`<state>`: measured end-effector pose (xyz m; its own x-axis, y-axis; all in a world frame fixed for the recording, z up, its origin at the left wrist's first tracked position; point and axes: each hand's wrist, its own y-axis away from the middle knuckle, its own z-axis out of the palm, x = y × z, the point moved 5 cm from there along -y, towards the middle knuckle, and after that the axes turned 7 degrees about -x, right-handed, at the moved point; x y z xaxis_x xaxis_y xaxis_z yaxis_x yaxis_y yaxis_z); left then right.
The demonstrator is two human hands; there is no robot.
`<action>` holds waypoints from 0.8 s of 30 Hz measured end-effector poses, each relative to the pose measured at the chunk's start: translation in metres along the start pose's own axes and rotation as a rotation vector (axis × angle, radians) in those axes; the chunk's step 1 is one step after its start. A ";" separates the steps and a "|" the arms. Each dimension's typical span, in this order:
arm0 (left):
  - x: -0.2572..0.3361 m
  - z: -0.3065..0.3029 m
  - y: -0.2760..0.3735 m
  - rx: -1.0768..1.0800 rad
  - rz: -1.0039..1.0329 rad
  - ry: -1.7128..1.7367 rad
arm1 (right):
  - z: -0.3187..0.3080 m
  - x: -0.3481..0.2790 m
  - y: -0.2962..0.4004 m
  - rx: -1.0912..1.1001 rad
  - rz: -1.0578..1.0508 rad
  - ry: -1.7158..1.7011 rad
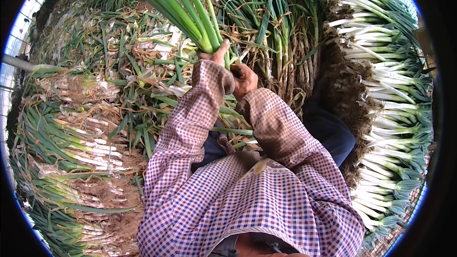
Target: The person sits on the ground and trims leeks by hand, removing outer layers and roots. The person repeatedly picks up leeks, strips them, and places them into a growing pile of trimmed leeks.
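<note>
A green onion stalk with long green leaves (192,14) rises from my left hand (216,54), whose fingers wrap around it where the leaves spread. Just below and to the right, my right hand (245,78) is curled close to the stalk's lower part, with a strip of green leaf between the two hands. Whether the right fingers grip that strip is hidden. The stalk's lower end is out of sight behind the hands and sleeves. Right of my hands lie unpeeled green onions with dry brown leaves and roots (285,57).
Cleaned green onions with white stems (389,103) lie in a long row at the right, roots inward. Unpeeled bundles (96,150) lie at the left. Stripped leaves and dry skins (153,67) cover the ground ahead. My bent knee (328,132) is beside the right row.
</note>
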<state>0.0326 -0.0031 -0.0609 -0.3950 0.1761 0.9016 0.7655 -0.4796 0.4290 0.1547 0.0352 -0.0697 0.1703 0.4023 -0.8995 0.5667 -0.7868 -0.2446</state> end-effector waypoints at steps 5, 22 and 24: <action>0.022 -0.012 -0.002 -0.099 0.174 0.188 | -0.013 0.009 0.019 -0.015 0.296 -0.699; 0.043 0.007 0.020 -0.769 0.292 0.832 | -0.021 -0.052 -0.031 -0.643 0.455 -0.420; 0.022 0.010 0.012 -0.456 0.094 0.759 | -0.013 -0.040 -0.034 -0.558 0.607 -0.601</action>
<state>0.0379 0.0037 -0.0355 -0.6948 -0.4206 0.5834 0.5989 -0.7875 0.1456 0.1393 0.0515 -0.0205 0.2078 -0.4146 -0.8860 0.8404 -0.3878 0.3786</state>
